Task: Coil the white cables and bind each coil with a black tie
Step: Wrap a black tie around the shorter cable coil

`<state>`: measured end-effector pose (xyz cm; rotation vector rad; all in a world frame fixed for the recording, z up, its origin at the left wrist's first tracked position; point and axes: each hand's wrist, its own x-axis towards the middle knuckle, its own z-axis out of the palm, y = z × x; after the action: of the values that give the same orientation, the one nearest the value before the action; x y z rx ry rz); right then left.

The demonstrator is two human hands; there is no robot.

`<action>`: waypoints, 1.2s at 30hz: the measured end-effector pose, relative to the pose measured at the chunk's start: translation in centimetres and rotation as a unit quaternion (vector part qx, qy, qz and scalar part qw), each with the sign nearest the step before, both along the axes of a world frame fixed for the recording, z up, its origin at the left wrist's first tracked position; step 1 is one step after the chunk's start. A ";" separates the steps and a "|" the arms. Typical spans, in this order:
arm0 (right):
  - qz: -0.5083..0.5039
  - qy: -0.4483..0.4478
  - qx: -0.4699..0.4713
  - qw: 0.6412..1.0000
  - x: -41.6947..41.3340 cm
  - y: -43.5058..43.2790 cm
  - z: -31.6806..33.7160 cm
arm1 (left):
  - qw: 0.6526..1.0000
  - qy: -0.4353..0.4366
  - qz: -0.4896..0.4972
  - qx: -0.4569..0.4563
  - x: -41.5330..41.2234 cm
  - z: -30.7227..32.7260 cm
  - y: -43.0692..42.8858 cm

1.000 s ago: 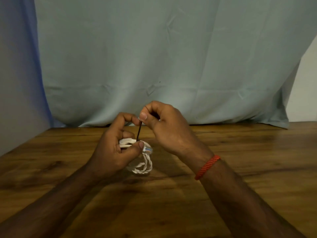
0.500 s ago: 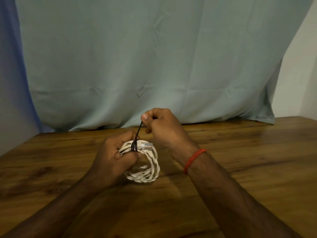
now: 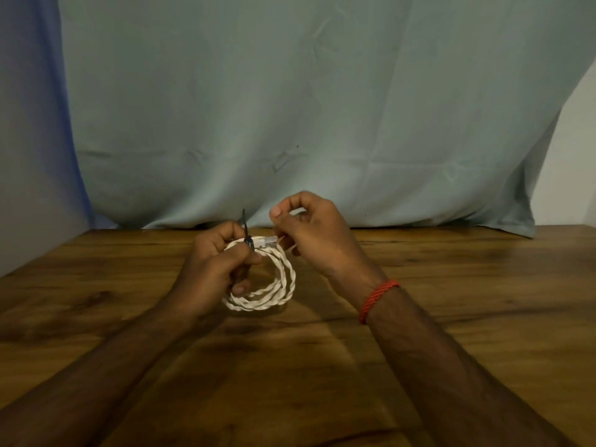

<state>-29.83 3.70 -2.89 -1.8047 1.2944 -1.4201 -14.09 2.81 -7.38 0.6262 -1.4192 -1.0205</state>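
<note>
A coil of twisted white cable [image 3: 274, 285] hangs just above the middle of the wooden table [image 3: 451, 317], held up at its far-left side. A black tie [image 3: 247, 240] wraps the coil at its top, its thin free end sticking up and slightly left. A clear plug [image 3: 267, 242] on the cable's end lies along the top of the coil, just right of the tie. The left hand [image 3: 216, 269] is closed around the coil, thumb pressed on the strands right at the tie, fingers curled through the ring. The right hand [image 3: 309, 233] sits just right of the plug, fingers curled in with thumb and forefinger close together; whether it pinches anything cannot be told. A red thread bracelet [image 3: 375, 300] circles the right wrist. A pale blue cloth [image 3: 290, 108] hangs behind the table's far edge.
</note>
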 end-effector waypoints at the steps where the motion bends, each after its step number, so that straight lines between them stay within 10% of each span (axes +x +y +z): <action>1: 0.011 -0.014 -0.010 1.000 -0.2 0.2 0.2 | 1.000 -0.001 -0.003 0.016 -0.1 -0.1 -0.1; 9: 0.088 0.384 -0.139 0.908 -0.6 0.4 -0.6 | 0.989 0.084 -0.018 0.123 0.2 -0.2 -1.0; 16: 0.041 0.339 -0.186 0.921 -0.4 -0.7 -1.5 | 0.970 0.115 -0.102 0.190 -0.1 0.6 -0.7; 22: -0.012 0.277 -0.173 0.945 -2.4 -0.4 -0.6 | 0.998 -0.062 0.001 0.031 -0.4 0.0 0.4; 29: 0.010 0.325 -0.121 0.938 -3.7 2.8 -0.4 | 0.952 -0.248 0.099 -0.150 -0.3 0.2 1.7; 36: -0.025 0.362 -0.066 0.929 -8.8 9.1 2.7 | 0.925 -0.321 -0.039 -0.199 -5.4 1.3 6.5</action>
<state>-38.63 12.83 -0.20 -2.5383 1.6123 -0.8853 -19.47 9.27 -6.08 0.6292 -2.1737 -0.5635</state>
